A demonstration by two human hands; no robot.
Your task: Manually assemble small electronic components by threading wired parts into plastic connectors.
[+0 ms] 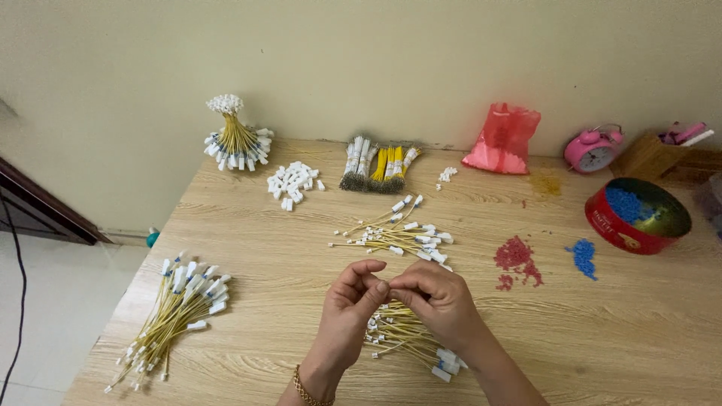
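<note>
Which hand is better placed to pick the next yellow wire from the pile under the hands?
Probably the right hand. It lies directly over the pile of yellow wires, whose white connectors lie by its wrist. The left hand is beside the pile's edge, fingertips pinched against the right's.

Pink alarm clock, red tin, red bag.

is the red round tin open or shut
Open. The red tin at the table's right has no lid on it, and blue beads show inside.
</note>
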